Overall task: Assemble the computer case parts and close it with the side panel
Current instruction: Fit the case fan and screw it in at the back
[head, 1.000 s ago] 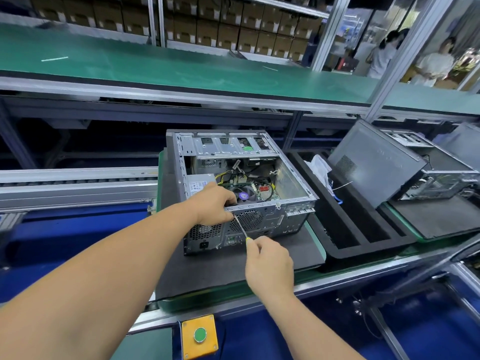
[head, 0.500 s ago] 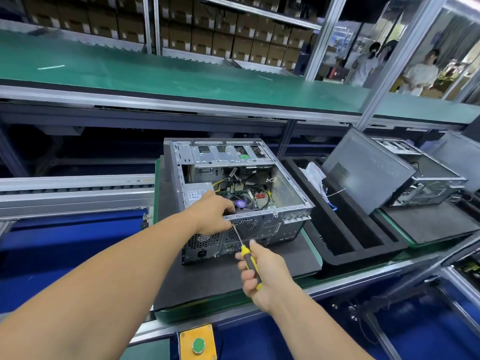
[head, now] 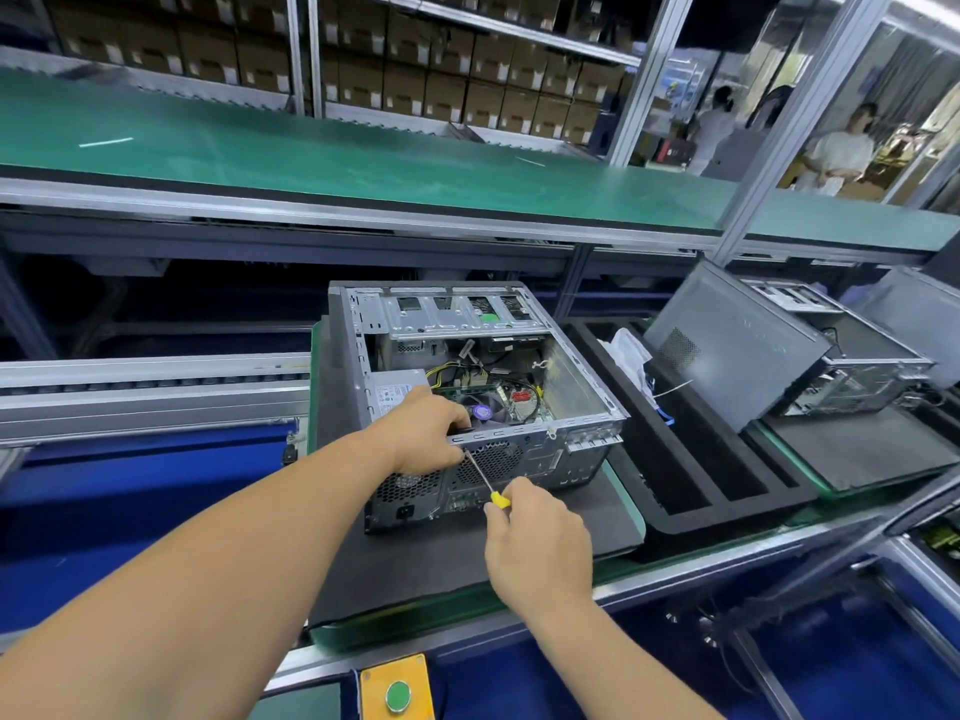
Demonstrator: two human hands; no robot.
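Since half a second ago my right hand (head: 537, 545) has rolled over the screwdriver (head: 483, 478), so most of the yellow handle is now buried in my fist and only a stub shows above my knuckles. My view has also crept a little closer to the work. My left hand (head: 428, 433) has hardly budged.

I see the computer case (head: 467, 376) lying open side up on a dark foam mat (head: 447, 558), which sits on a green-edged pallet (head: 621, 491) on the table. My left grip is clamped on the case's near top rail, fingers curled over it into the open bay, just above the round rear fan grille (head: 493, 459). My right grip is closed round the screwdriver's handle; the thin shaft runs up and left from it, and the tip meets the rear panel just under the rail, right beside my left thumb. I cannot tell whether it sits in a screw.

Inside the case I make out a grey power supply (head: 397, 389) at the left, yellow wires and a fan with a purple hub.

To the right lies a black foam tray (head: 691, 475) with long slots, a white bag (head: 626, 350) at its far end. Beyond it a second case (head: 857, 376) has a side panel (head: 727, 345) leaning tilted against it. A yellow box with a green button (head: 397, 694) sits at the near edge.
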